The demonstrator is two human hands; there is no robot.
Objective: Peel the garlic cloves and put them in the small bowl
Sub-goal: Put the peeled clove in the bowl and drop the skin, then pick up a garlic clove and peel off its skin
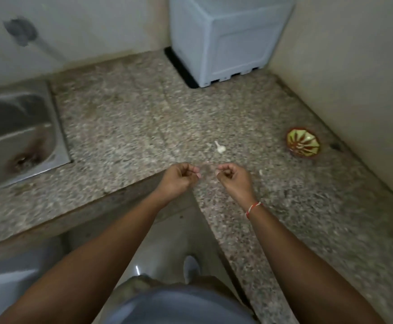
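Two hands work over a speckled granite counter, a small bowl off to the right.

The left hand [178, 177] and right hand [233, 177] hover close together above the counter's inner corner, fingers curled with fingertips pinched; what they pinch is too blurred to tell; a red-and-white thread bracelet [252, 209] circles the right wrist. One garlic piece [220, 148], white with a thin stalk, lies on the granite counter [125, 122] just beyond the hands; a paler scrap [261, 172] lies beside the right hand. One small bowl [303, 143], round, glossy, green with brown ribs, sits well right of the garlic near the wall. A steel sink [15, 134] is sunk far left of it; one white boxy appliance [226, 36] stands behind.
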